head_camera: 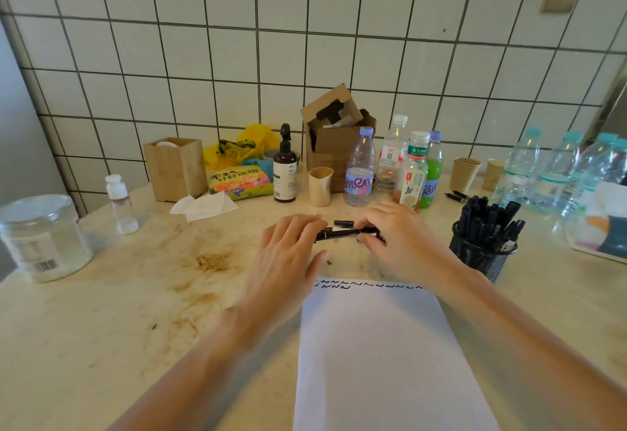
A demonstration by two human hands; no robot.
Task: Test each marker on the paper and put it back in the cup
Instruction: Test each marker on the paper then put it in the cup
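Both hands meet mid-frame: left hand (288, 250) and right hand (397, 240) each grip the marker (342, 234). Bottles (359, 172) crowd behind; mesh cup (481, 254) right; paper (380, 356) below, near the table (118, 312) edge.

left hand (288, 254): bare, no rings
right hand (400, 240): bare, no rings
forearms: bare, sleeves unseen

The single head-worn view looks forward and down (wide-angle, close over the table (101, 345)) toward a tiled wall (305, 40).
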